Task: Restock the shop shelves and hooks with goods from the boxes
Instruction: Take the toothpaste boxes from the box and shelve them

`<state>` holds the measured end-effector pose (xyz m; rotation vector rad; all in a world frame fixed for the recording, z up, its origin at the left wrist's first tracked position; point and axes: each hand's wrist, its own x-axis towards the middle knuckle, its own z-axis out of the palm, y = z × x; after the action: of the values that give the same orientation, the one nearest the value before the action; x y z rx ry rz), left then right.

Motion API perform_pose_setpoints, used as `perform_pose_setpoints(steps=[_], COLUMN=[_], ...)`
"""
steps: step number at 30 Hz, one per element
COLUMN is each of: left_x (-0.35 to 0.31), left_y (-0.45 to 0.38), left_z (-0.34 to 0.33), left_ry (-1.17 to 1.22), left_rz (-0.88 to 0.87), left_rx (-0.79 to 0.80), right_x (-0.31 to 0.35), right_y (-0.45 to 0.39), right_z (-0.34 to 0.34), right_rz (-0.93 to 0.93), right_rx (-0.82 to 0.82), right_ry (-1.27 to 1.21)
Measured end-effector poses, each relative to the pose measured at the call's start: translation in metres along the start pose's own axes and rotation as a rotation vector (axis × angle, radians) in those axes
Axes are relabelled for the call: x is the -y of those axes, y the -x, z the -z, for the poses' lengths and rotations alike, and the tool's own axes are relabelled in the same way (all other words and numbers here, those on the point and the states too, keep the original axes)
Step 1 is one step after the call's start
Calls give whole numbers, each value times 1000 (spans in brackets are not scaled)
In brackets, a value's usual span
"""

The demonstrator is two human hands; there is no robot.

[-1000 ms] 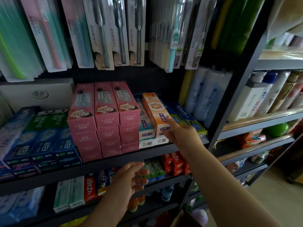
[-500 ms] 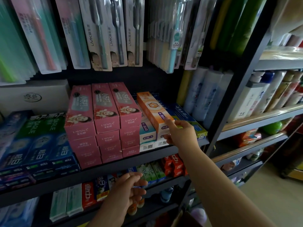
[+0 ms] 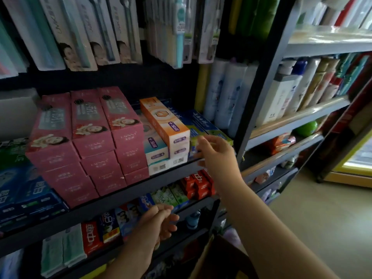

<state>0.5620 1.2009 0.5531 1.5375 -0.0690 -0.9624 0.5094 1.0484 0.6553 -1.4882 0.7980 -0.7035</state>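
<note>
Toothpaste boxes [image 3: 165,121] lie stacked on the middle shelf [image 3: 124,190], toothbrush packs [image 3: 104,31] hanging above. Bottles [image 3: 225,93] stand right of them. More boxes [image 3: 181,192] sit below.

Two bare forearms, sleeveless to the frame edge; left hand [image 3: 159,224] and right hand [image 3: 216,156] ungloved, ringless.
</note>
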Motion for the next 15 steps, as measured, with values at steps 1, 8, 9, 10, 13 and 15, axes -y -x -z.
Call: perform_pose_setpoints(steps=[1,8,9,10,13,15], left_x=[4,63,78,94,150,194], left_y=[-3,-22,-26,-29,-47,-63], left_z=[-4,-59,-67,-75,-93,-103], left_ry=[-36,-317,-348,-381,-464,-515], left_rz=[-9,-59,-53,-44,36,99], left_rx=[30,223,245,264,297,317], right_x=[-9,-147,-171,-195,-262,-308], right_y=[6,78,92,106,141,155], right_z=[15,148,164,177,202,210], right_rz=[26,-180,-251,-323,-538,-650], right_rx=[-37,-314,-349,-373,-385,-379], right_ry=[15,75,96,118,145,143])
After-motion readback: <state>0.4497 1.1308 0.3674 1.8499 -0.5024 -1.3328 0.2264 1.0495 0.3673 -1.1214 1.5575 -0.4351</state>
